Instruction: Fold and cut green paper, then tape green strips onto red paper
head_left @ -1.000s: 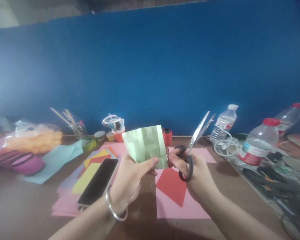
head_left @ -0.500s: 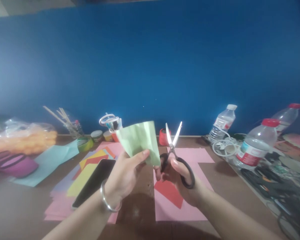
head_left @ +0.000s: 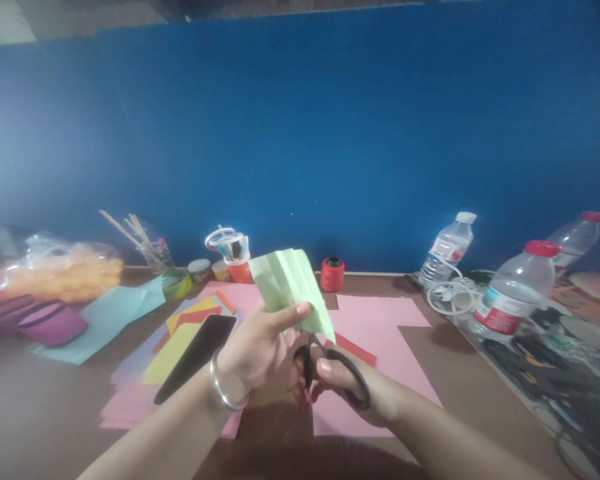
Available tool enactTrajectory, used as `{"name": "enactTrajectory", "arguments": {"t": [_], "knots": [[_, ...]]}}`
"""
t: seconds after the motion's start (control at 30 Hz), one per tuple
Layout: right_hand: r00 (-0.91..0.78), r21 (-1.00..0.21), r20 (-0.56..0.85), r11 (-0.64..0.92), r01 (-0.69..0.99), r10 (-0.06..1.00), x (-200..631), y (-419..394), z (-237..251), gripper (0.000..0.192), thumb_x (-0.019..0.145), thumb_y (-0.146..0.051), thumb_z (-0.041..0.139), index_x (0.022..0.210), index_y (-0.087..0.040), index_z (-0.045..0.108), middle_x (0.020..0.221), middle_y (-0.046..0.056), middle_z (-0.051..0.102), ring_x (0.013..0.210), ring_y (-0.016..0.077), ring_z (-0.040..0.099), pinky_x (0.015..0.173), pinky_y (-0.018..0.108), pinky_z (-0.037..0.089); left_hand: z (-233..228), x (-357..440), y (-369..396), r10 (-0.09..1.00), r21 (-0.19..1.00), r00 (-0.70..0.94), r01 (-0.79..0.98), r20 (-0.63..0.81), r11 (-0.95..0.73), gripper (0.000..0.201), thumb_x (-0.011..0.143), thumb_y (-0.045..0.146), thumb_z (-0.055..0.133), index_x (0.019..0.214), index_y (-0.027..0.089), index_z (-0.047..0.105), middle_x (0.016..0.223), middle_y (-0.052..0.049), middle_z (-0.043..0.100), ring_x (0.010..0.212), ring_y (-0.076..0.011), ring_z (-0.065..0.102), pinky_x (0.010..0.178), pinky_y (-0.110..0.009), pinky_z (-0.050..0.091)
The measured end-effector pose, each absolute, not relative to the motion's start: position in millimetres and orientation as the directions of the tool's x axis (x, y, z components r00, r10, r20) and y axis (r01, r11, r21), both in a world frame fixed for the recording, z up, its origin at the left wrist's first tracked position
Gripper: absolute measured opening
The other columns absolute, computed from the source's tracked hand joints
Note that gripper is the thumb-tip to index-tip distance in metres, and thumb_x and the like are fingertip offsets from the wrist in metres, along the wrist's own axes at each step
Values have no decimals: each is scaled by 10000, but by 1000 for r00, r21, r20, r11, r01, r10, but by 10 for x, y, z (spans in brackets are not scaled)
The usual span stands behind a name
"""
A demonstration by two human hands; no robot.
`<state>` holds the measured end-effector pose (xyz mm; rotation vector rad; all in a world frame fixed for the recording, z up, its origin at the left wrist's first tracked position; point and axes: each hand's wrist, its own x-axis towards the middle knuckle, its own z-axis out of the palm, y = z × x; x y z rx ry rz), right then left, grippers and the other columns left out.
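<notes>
My left hand (head_left: 257, 350) pinches a pleated light green paper (head_left: 293, 287) by its lower edge and holds it upright above the table. My right hand (head_left: 353, 390) grips black-handled scissors (head_left: 337, 370) just below the paper. The blades point up behind the green paper and are hidden by it. A silver bangle sits on my left wrist. Under both hands lie a pink sheet (head_left: 380, 333) and a red paper piece (head_left: 357, 350).
A black phone (head_left: 197, 357) rests on a stack of coloured sheets (head_left: 180, 333) at the left. A red thread spool (head_left: 333, 273), small jars and an orange cup of tools (head_left: 235, 257) line the blue wall. Three water bottles (head_left: 513, 290) and cables crowd the right side.
My right hand dropped and swung the scissors from the right of the green paper to below it, blades now behind the paper. My left hand turned the paper slightly.
</notes>
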<state>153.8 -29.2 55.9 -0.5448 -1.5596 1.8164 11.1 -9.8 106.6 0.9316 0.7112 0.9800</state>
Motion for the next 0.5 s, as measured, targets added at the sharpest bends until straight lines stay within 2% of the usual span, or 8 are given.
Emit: {"name": "enactTrajectory", "arguments": {"t": [0.13,0.27,0.33,0.43,0.5], "knots": [[-669,-983,118,-11,-186,734,1500,-320,571,434,797,-520,451,810,-119,615,669,26,524,610,128,481,668,289,384,1087,144,-88,967,897,251,-420,-32,139,195,603,302,733,720,162,664,644,-73,656,587,-212,629,529,-307,491],[-683,-991,106,18,-134,723,1498,-335,584,412,779,-512,498,746,-121,625,643,16,521,639,132,485,669,272,376,1146,57,17,981,821,188,-567,51,66,162,671,252,692,817,187,661,814,-37,673,773,-162,622,656,-253,491],[-695,-989,103,2,-145,712,1496,-334,570,406,777,-506,504,745,-123,634,632,13,523,635,131,491,660,267,375,1195,-25,87,990,791,69,-609,121,-54,167,696,246,671,859,211,655,858,-10,669,825,-123,603,675,-206,475],[-709,-985,96,-38,-171,698,1485,-317,519,417,783,-506,489,783,-119,643,655,19,533,623,128,503,658,271,375,1259,-129,161,990,819,-63,-556,128,-141,149,674,270,681,809,208,660,756,-5,664,768,-132,603,641,-210,474],[-693,-973,55,-117,-198,719,1471,-294,474,451,778,-535,471,813,-116,636,688,33,544,636,134,514,657,273,374,1268,-150,178,988,831,-93,-535,120,-151,150,649,243,698,786,197,658,712,-5,653,701,-135,598,594,-215,473]]}}
